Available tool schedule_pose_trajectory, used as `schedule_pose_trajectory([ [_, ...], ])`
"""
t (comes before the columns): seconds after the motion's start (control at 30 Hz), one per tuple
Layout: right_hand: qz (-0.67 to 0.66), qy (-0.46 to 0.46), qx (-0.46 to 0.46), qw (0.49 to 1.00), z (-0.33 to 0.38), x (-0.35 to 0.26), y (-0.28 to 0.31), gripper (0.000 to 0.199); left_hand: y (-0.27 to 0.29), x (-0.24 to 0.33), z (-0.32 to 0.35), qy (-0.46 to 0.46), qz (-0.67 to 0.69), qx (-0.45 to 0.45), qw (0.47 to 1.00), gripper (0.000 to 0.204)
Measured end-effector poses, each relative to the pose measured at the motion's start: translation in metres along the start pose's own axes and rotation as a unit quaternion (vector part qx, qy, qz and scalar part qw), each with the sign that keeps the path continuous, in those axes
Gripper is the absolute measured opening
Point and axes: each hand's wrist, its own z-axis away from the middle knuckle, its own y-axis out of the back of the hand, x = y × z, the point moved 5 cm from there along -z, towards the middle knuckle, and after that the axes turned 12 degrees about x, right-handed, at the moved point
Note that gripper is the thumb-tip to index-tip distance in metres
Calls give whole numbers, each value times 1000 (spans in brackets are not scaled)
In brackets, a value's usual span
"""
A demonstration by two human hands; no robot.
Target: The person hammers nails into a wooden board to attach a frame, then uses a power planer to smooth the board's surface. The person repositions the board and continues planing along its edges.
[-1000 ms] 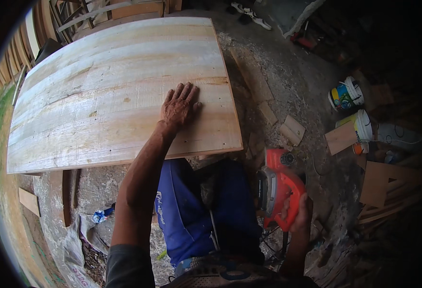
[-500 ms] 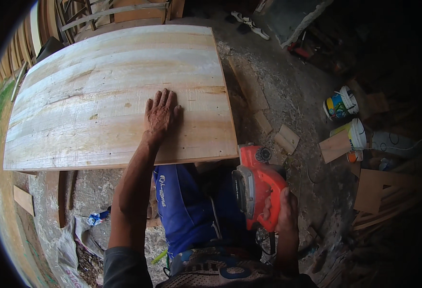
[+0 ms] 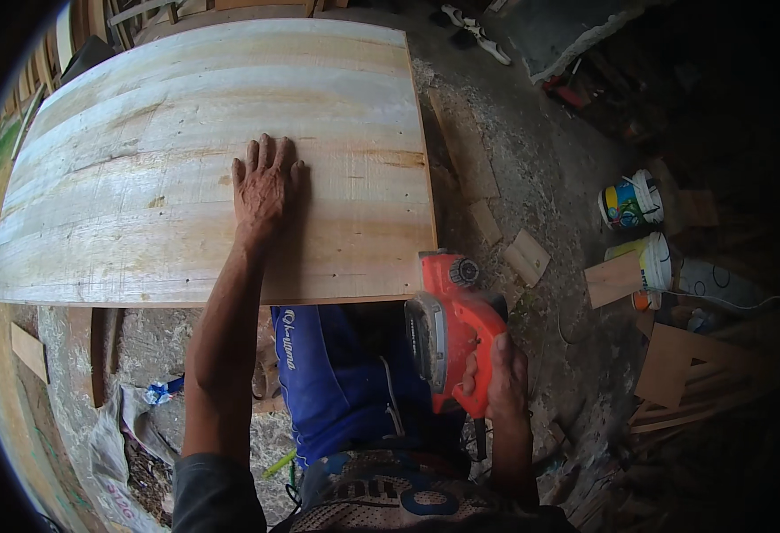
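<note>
A wide wooden panel (image 3: 203,169), built of pale joined boards with brown streaks and small nail holes, lies flat in front of me. My left hand (image 3: 264,195) rests palm down on it, fingers spread. At the panel's near right corner is a red electric hand planer (image 3: 447,275), its round front knob turned upward. The fingers of my right hand (image 3: 501,377) wrap round its rear handle. The planer's front end overlaps the panel's corner in view; whether it touches the wood I cannot tell. Its cord hangs down from the handle.
Two paint buckets (image 3: 631,202) stand on the floor at the right, beside offcuts of board (image 3: 613,279). Scrap wood (image 3: 526,258) lies right of the panel. White-and-black shoes (image 3: 477,34) sit at the far side. A plastic sack (image 3: 116,444) is at the lower left.
My left hand now shows further left and slightly farther up the panel. The planer and my right hand appear shifted left and a little up, over the panel's corner. The whole view has shifted slightly.
</note>
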Motion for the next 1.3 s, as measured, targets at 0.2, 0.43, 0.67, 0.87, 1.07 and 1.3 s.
schedule_pose_trajectory([
  [0.2, -2, -23, 60, 998, 13, 0, 39, 66, -3, 2, 5, -3, 12, 13, 1000, 57],
  [0.43, 23, 9, 52, 998, 13, -12, 46, 68, 1, 2, 3, 4, -1, -4, 1000, 56],
  [0.67, 42, -15, 13, 999, 2, -8, 1, 58, 3, 6, 2, 5, 9, -7, 1000, 56],
  [0.87, 10, -40, -19, 999, -6, -8, -15, 54, -1, 1, 2, 8, 2, -8, 1000, 55],
  [1.07, 21, -35, -18, 999, -3, 1, -10, 52, 0, 5, 1, 10, -3, -21, 1000, 56],
  [1.3, 0, -55, -13, 998, -7, 2, -11, 54, 1, 4, 1, 15, -7, -32, 999, 57],
])
